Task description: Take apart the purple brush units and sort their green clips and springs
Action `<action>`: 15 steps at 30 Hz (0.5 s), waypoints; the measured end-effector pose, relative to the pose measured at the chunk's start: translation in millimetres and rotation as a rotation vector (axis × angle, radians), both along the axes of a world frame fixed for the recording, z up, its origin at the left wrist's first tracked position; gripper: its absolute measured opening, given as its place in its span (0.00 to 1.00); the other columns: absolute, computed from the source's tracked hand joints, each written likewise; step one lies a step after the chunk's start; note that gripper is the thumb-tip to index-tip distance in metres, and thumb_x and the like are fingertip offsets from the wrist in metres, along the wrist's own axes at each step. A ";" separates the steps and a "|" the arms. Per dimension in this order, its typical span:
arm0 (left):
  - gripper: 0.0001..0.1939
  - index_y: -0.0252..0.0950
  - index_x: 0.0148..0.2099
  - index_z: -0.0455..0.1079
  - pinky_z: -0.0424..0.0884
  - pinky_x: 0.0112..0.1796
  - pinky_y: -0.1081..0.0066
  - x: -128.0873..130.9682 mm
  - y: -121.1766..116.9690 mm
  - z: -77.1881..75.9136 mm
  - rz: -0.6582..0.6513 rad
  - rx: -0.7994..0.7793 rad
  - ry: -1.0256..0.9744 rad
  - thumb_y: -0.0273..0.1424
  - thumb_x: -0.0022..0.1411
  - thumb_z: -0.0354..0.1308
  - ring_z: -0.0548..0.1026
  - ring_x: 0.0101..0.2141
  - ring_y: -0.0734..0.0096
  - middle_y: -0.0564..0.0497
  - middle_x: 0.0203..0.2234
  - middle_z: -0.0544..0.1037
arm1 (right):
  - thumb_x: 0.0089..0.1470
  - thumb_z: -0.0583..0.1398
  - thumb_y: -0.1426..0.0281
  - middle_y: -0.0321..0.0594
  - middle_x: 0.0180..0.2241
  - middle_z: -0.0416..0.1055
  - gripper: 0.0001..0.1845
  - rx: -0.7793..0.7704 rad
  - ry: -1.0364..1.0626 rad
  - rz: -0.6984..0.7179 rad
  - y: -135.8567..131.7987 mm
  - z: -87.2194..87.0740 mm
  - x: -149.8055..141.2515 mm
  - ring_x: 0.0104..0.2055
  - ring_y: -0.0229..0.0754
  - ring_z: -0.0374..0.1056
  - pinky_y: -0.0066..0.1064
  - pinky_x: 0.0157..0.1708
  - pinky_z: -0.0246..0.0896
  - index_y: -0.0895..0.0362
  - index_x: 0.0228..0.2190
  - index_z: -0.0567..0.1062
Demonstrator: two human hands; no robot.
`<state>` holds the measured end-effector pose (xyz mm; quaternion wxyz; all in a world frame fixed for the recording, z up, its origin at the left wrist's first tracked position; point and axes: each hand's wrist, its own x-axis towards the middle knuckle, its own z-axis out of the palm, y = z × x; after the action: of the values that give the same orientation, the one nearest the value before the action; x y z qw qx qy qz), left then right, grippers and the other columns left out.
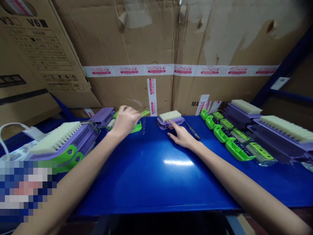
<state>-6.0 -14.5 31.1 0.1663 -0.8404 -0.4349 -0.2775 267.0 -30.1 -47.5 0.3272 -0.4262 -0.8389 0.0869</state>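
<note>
My left hand (126,122) is at the left back of the blue table, its fingers curled inward. Whatever lies inside them is hidden. Bright green plastic parts show beside and under it: a curved green piece (136,127) and a flat green strip (145,113). My right hand (182,136) has its fingers apart, the index fingertip touching a purple plastic case (179,120) topped by a cream ridged block (170,116). Just right of that case lies a slim dark tool (193,131), its kind unclear. A thin metal spring (144,125) rests between my hands.
Green curved pieces (236,150), clear green-topped parts (261,151) and purple cases with cream blocks (286,127) line the right side. More purple cases (83,137) stand left, near a white cable (9,127). Cardboard (137,42) walls the back.
</note>
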 end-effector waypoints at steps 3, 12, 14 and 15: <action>0.16 0.38 0.23 0.70 0.54 0.48 0.46 -36.1 5.6 7.9 0.232 -0.003 -0.024 0.31 0.61 0.49 0.70 0.39 0.50 0.43 0.24 0.74 | 0.56 0.56 0.69 0.52 0.47 0.72 0.34 0.030 -0.041 -0.032 -0.3 -1.8 0.8 0.49 0.50 0.69 0.43 0.51 0.63 0.60 0.62 0.55; 0.20 0.36 0.15 0.52 0.48 0.48 0.43 -86.7 11.7 -3.7 0.414 -0.183 -0.142 0.30 0.53 0.57 0.67 0.38 0.49 0.51 0.14 0.54 | 0.56 0.56 0.69 0.52 0.45 0.73 0.33 0.043 -0.056 -0.025 -2.3 0.6 1.3 0.48 0.50 0.70 0.42 0.49 0.64 0.60 0.61 0.55; 0.20 0.37 0.15 0.51 0.49 0.48 0.41 -87.0 13.7 -8.5 0.446 -0.178 -0.109 0.28 0.50 0.57 0.68 0.37 0.48 0.51 0.13 0.55 | 0.56 0.56 0.69 0.52 0.45 0.73 0.33 0.038 -0.057 -0.022 -2.7 1.0 1.7 0.48 0.50 0.70 0.42 0.49 0.64 0.61 0.61 0.56; 0.19 0.37 0.15 0.50 0.50 0.47 0.40 -86.7 14.7 -10.3 0.476 -0.173 -0.073 0.25 0.49 0.57 0.69 0.37 0.47 0.50 0.13 0.56 | 0.56 0.56 0.69 0.53 0.45 0.73 0.32 0.035 -0.057 -0.021 -2.8 1.2 1.9 0.48 0.50 0.70 0.42 0.49 0.64 0.61 0.61 0.56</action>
<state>-92.8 0.1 20.7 0.1385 -0.7148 -0.6485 -0.2222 268.8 -32.9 -46.4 0.3113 -0.4315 -0.8448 0.0567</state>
